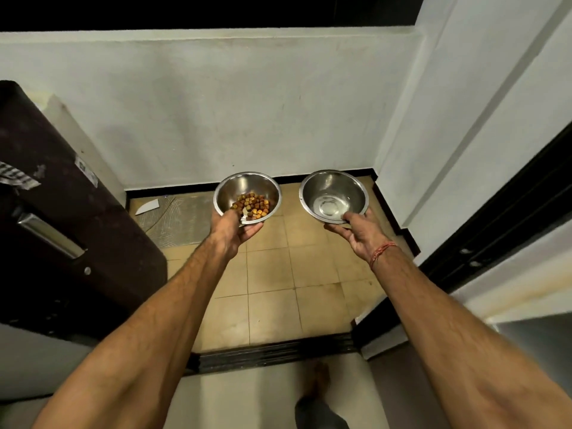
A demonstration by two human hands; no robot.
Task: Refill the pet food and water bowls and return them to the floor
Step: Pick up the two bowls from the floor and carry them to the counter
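My left hand [230,232] grips the near rim of a steel food bowl [244,188], thumb inside and fingers underneath. Brown and orange kibble [252,205] lies in its bottom. My right hand [360,232] holds a second steel bowl [332,187] the same way, at its near rim. A little clear water [329,209] sits in that bowl's bottom. Both bowls are held out in front of me, level, above the tan tiled floor [269,274].
A dark brown door [62,218] with a metal handle stands open on the left. A grey mat [173,218] lies on the tiles by the white wall [216,113]. A black threshold [272,351] crosses below; my foot [318,385] stands before it. A dark frame [483,243] borders the right.
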